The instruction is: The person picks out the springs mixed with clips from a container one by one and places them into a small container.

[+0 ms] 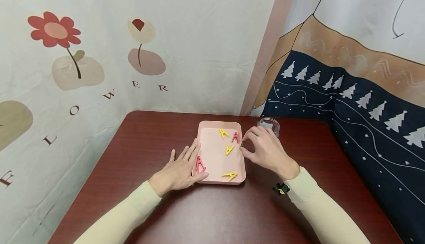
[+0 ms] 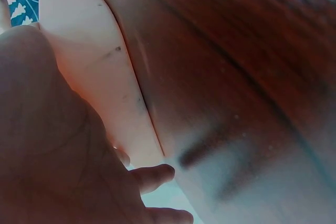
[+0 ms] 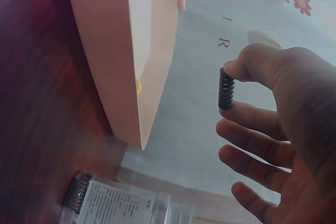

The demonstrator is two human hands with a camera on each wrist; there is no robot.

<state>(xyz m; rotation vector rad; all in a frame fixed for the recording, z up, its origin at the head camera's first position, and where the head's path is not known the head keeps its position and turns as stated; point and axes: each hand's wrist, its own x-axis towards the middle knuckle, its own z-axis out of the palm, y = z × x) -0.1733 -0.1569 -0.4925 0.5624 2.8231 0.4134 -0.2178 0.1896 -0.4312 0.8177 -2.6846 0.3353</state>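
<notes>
Between thumb and index finger, my right hand [image 1: 266, 150] pinches a small dark coil spring [image 3: 226, 88], held lengthwise between the two tips. In the head view it is at the right rim of a pink tray [image 1: 217, 125]. My left hand [image 1: 177, 173] rests at the tray's left side, fingers straight and spread, thumb over the near left corner. Inside the tray lie yellow clips [image 1: 229, 149] and red-pink clips [image 1: 235, 137]. One pink clip [image 1: 200, 165] sits beside the left hand, partly covered by it.
Behind my right hand stands a clear jar [image 1: 274, 126]; the right wrist view shows its white label [image 3: 113, 205] and a dark spring [image 3: 77, 192] inside. The reddish-brown table [image 1: 159, 133] meets a printed cloth backdrop [image 1: 206, 52] at its back edge.
</notes>
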